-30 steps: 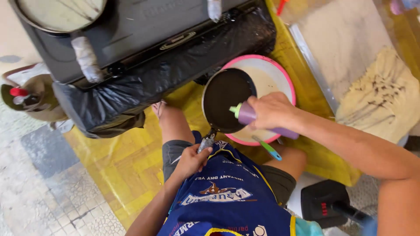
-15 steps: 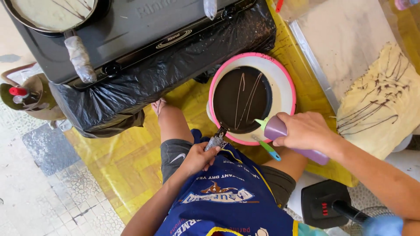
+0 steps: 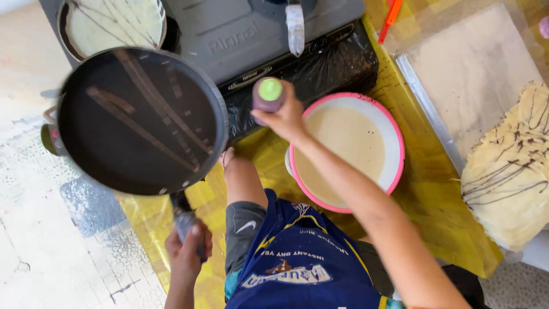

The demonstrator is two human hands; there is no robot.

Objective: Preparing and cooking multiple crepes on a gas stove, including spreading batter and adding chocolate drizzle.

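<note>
The black pan [image 3: 140, 120] is now up off the pink bowl [image 3: 394, 143], swung out well to the left of the body and tilted so its face shows, crossed by a few dark drizzled lines. Half a second ago it sat over the bowl with the bottle working above it; the lines are down, so the drizzling part looks finished for this pan. The left hand [image 3: 187, 252] is closed tight around the pan's handle, low and close to the knee. The right hand [image 3: 286, 117] has come away from the pan and is wrapped around a purple squeeze bottle [image 3: 269, 94] with a green cap, held upright just beyond the bowl's rim. The bowl sits uncovered beneath the right forearm, full of pale batter. Beyond both hands is a grey stove [image 3: 269, 40] carrying another pan [image 3: 111, 26] of pale batter. Far to the right of the right hand lies a stack of finished streaked crepes [image 3: 509, 177] beside a tray [image 3: 457, 68].
</note>
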